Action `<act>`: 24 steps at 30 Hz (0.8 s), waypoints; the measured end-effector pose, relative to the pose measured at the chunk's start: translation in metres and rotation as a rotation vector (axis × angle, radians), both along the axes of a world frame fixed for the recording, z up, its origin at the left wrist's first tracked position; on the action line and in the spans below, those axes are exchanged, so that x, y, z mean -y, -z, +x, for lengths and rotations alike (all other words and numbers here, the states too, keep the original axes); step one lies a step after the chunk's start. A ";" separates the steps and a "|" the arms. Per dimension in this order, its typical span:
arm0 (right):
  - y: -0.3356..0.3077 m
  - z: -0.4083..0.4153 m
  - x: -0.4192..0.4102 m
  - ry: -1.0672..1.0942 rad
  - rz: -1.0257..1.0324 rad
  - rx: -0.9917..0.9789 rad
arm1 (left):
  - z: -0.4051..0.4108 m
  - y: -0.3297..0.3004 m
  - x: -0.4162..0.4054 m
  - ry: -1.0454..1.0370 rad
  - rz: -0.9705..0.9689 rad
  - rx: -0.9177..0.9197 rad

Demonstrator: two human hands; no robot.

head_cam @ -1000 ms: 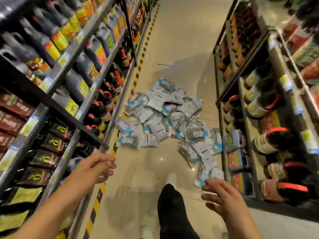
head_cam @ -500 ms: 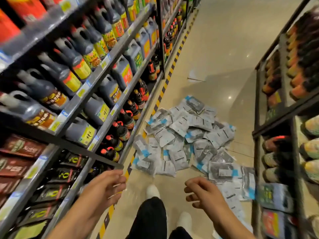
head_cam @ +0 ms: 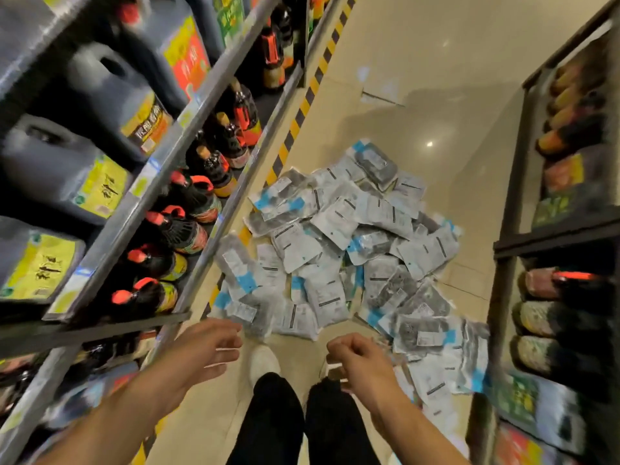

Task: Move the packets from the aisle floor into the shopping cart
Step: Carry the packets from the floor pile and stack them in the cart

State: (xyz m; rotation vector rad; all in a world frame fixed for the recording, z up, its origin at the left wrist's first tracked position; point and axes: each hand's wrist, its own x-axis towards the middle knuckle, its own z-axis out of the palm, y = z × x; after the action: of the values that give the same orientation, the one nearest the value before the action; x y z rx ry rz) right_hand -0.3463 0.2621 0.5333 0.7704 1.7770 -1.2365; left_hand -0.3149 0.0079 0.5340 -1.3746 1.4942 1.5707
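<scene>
— Fingers of the left hand hang loosely curled and hold nothing; the right hand is curled too, nothing in it that I can see.

— Where are the packets?

— Heaped on the floor straight ahead, past the white shoe, the heap running away up the aisle. A strip trails back just beside the right hand, so that hand seems nearer.

— Room?

— Shelves hem both sides; open floor lies beyond. No cart in view.
</scene>
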 end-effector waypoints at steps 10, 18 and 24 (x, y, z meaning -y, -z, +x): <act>0.289 -0.064 -0.010 -0.135 0.143 0.053 | -0.047 0.284 -0.051 0.108 0.029 0.105; 0.433 -0.086 -0.033 -0.261 0.317 -0.066 | -0.009 0.450 -0.108 -0.334 0.248 0.392; 0.506 -0.097 -0.022 -0.221 0.428 -0.156 | -0.015 0.536 -0.137 -0.640 0.246 0.356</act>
State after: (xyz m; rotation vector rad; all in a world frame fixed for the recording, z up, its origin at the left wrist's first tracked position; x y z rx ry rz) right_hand -0.4433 0.2843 0.0278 0.6998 2.2270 -0.7968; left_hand -0.3301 0.1451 -0.0020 -1.9671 0.6503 1.6706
